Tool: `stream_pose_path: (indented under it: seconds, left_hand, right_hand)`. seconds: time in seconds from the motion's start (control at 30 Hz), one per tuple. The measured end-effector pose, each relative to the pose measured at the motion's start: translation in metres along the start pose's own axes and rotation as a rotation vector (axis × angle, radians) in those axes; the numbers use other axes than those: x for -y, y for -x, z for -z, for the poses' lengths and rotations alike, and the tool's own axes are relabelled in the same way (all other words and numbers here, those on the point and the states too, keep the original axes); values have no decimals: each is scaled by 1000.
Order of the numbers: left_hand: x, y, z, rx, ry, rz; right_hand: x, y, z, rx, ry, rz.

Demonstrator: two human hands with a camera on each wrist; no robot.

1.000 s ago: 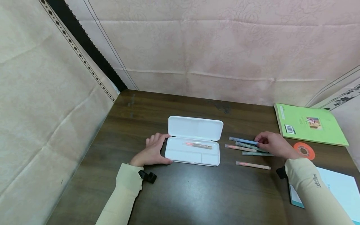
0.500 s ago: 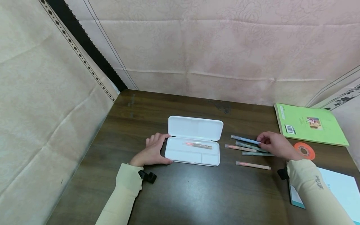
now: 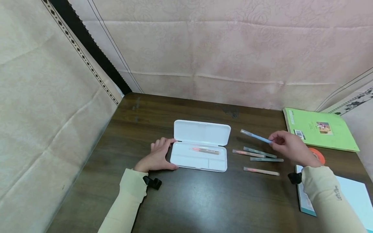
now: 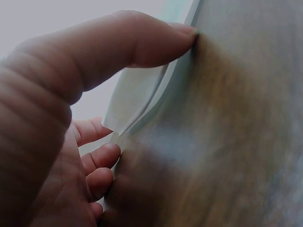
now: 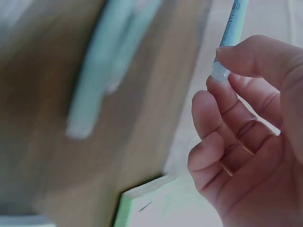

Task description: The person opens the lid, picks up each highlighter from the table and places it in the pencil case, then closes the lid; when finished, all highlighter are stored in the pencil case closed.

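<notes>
A white pencil case [image 3: 186, 161] lies with its lid [image 3: 202, 132] raised, and one pinkish-grey pen [image 3: 205, 150] rests inside. My left hand [image 3: 158, 157] holds the case by its left end, thumb at the front edge and index finger near the hinge corner; the left wrist view shows the thumb [image 4: 156, 42] on the edge. My right hand [image 3: 288, 145] pinches a light blue pen [image 3: 256, 136] by its right end, raised over the table. Below it lie two green-blue pens [image 3: 266, 159] and a pink one [image 3: 247, 153], with another pink pen [image 3: 261, 171] nearer.
A green book [image 3: 323, 129] lies at the back right. Beside the right wrist, an orange ring-shaped object [image 3: 317, 154] is partly hidden. A light blue notebook [image 3: 352, 194] sits under the right forearm. Cloth [image 3: 204, 55] hangs behind the dark wooden table [image 3: 192, 200].
My right hand has lifted the blue pen off the group of pens, moving up and slightly right. The left hand and pencil case have stayed in place.
</notes>
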State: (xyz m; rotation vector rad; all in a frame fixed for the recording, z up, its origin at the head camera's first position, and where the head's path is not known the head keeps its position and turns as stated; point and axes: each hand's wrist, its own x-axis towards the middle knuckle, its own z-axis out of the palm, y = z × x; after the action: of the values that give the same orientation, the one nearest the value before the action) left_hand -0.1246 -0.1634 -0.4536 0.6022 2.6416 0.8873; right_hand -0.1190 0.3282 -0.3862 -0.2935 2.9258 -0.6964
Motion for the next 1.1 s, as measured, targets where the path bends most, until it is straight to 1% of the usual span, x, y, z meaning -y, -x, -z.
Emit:
stream_pose_path:
  seconds: [0.17,0.23,0.4,0.5,0.6,0.7,0.97,1.1]
  left_hand:
    - [0,1,1,1,1,-1]
    - [0,1,1,-3,8,-4]
    - [0,1,1,-8,8,-11]
    - [1,1,0,-9,2,-10]
    - [1,0,0,-5,-1,-4]
    - [1,0,0,1,-4,5]
    - [1,0,0,-5,-11,-9]
    - [1,0,0,-10,-22,-18]
  right_hand:
    - [22,-3,3,-83,4,104]
    - [32,-4,3,-92,4,126]
    - [56,-8,2,-91,5,133]
    - [69,-11,-2,-94,21,166]
    - [81,-12,-9,-84,32,203]
    - [92,-15,-19,-57,35,226]
    - [112,-20,-44,2,23,249]
    - [120,-21,-58,23,39,261]
